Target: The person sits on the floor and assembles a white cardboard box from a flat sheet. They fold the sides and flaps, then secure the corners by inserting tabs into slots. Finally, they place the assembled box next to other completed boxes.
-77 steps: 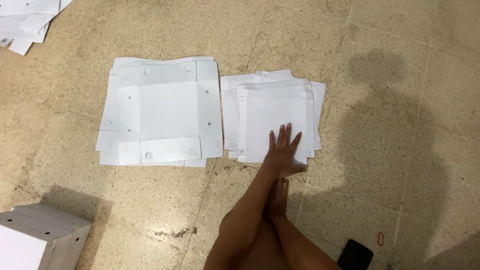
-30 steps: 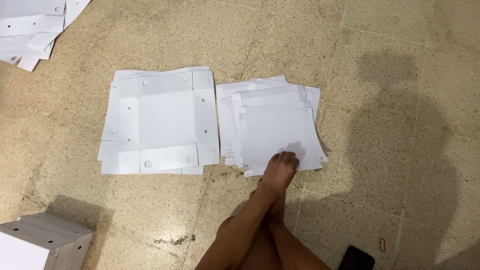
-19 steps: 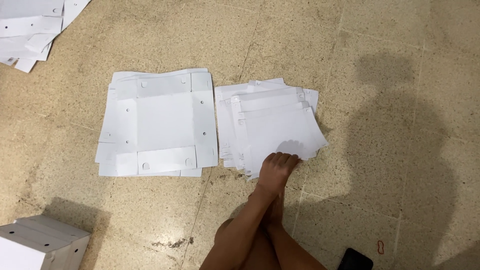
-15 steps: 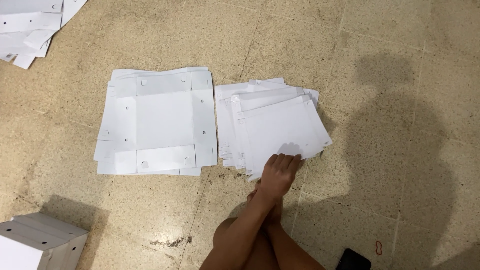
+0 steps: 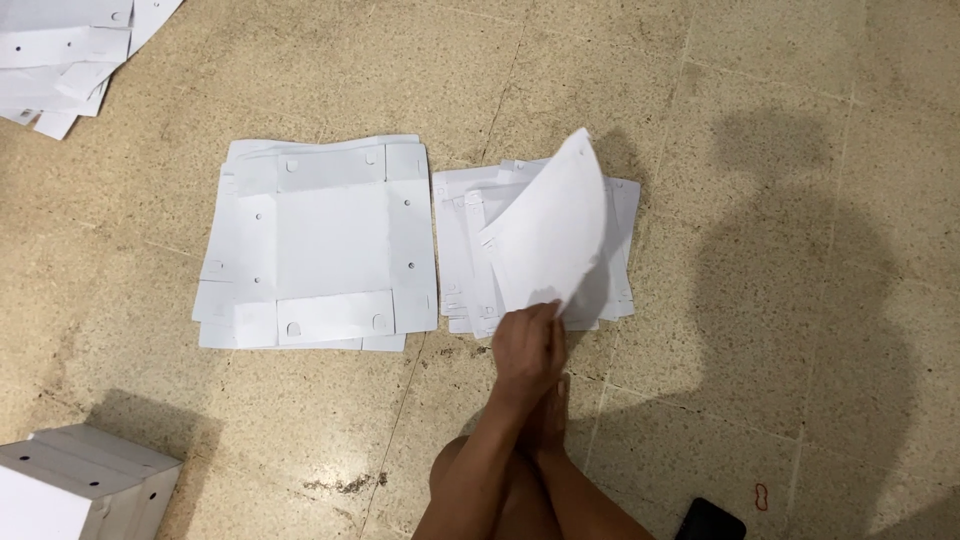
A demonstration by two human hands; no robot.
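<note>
Head view: one white sheet (image 5: 548, 228) is pinched at its near corner by a hand (image 5: 528, 350) and lifted off the right stack (image 5: 620, 250) — which hand cannot be told. Left of this stack — the flat box blanks (image 5: 320, 245) are lying.

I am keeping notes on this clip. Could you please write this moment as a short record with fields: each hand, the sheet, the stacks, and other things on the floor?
left hand: cannot tell it apart; two forearms overlap low in the frame
right hand: pinches the lower corner of the white sheet
white sheet: lifted, tilted up off the right stack
right stack: white sheets, flat on the floor
left stack: flat white box blanks with holes
floor: beige tiles
other: folded white box; loose white sheets; dark object
</note>
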